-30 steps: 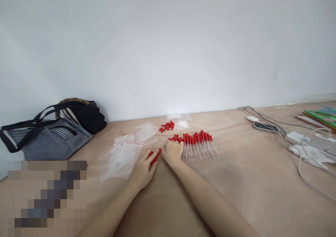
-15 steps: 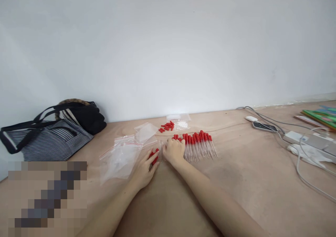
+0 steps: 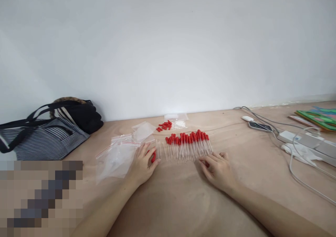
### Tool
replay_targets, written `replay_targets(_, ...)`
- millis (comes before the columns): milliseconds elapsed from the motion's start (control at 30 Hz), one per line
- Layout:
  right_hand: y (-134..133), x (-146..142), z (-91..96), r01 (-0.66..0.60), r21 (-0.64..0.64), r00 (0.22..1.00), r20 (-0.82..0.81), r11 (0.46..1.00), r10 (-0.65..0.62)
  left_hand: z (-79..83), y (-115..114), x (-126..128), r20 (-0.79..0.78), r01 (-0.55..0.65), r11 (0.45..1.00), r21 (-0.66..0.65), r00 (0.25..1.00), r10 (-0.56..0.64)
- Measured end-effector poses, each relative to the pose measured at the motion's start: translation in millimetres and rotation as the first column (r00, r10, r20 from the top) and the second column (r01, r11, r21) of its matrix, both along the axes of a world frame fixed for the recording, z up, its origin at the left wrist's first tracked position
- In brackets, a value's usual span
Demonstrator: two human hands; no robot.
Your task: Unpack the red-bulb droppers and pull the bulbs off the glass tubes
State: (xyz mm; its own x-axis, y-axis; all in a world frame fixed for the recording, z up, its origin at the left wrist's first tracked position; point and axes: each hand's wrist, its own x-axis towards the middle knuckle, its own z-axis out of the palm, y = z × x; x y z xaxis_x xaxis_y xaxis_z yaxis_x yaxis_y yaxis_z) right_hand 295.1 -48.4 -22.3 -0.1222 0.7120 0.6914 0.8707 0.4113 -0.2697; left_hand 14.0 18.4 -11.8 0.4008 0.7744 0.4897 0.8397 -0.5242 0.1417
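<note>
A row of glass droppers with red rubber bulbs (image 3: 195, 146) lies on the table, bulbs towards the wall and thin tips towards me. My right hand (image 3: 217, 168) rests at the row's near right end, fingers loosely curled, thumb apart, its fingertips beside the tips. My left hand (image 3: 143, 165) lies with fingers spread over a few loose red bulbs (image 3: 153, 156), partly hidden under it. Just right of its fingers, several clear glass tubes without bulbs (image 3: 161, 150) lie side by side. Clear zip bags (image 3: 118, 160) spread out left of that hand.
Behind the row lie a small pile of red bulbs (image 3: 165, 125) and a clear bag of tubes (image 3: 180, 123). A striped bag (image 3: 49, 139) stands at the left. Cables, a power strip (image 3: 307, 140), a black device (image 3: 259, 126) and colourful boards (image 3: 319, 118) occupy the right.
My right hand has moved right and towards me, from the left part of the dropper row to its near right end, uncovering the bare tubes. The left hand stays over the loose bulbs.
</note>
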Motion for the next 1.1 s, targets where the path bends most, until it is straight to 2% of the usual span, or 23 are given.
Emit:
replay_targets(100, -0.7, -2.3, 0.1, 0.000, 0.009, 1.000, -0.027, 1.000, 0.001, 7.1, -0.2, 29.1, 0.018, -0.034, 0.997, 0.075, 0.999, 0.033)
replay_targets(200, 0.5, -5.8, 0.8, -0.007, 0.023, 1.000, -0.030, 1.000, 0.008, 13.7, 5.1, 66.1, 0.028, -0.181, 0.984, 0.000, 0.983, 0.181)
replay_targets(300, -0.4, -4.6, 1.4, -0.008, 0.019, 1.000, -0.015, 1.000, 0.008, 18.2, 15.0, 93.9, -0.014, -0.336, 0.935, -0.110, 0.941, 0.337)
replay_targets(400, -1.0, -1.4, 1.7, 0.008, 0.021, 1.000, -0.003, 1.000, -0.008, 20.1, 25.1, 105.3, -0.041, -0.411, 0.897, -0.163, 0.911, 0.410)
replay_targets(667, 2.3, -3.3, -0.6, -0.015, 0.035, 1.000, -0.016, 0.999, 0.015, 21.7, 40.5, 112.1, -0.072, -0.490, 0.840, -0.231, 0.870, 0.488)
replay_targets(800, 2.1, -4.0, -0.1, -0.008, 0.038, 1.000, -0.028, 0.999, 0.009, 26.5, 43.2, 115.0, -0.055, -0.478, 0.837, -0.267, 0.874, 0.482)
replay_targets(900, 1.8, -3.6, 0.0, -0.002, 0.050, 1.000, -0.026, 0.999, 0.004, 32.6, 34.4, 111.4, -0.011, -0.423, 0.861, -0.281, 0.899, 0.438)
replay_targets(1033, 0.1, -3.8, -0.5, -0.074, 0.040, 0.996, -0.040, 0.996, 0.076, 36.3, 0.5, 95.4, 0.043, -0.210, 0.928, -0.309, 0.971, 0.234)
replay_targets(1100, -1.2, -5.2, -0.2, -0.139, 0.014, 0.989, -0.043, 0.990, 0.139, 34.4, -20.3, 84.1, 0.078, -0.059, 0.929, -0.366, 0.992, 0.094)
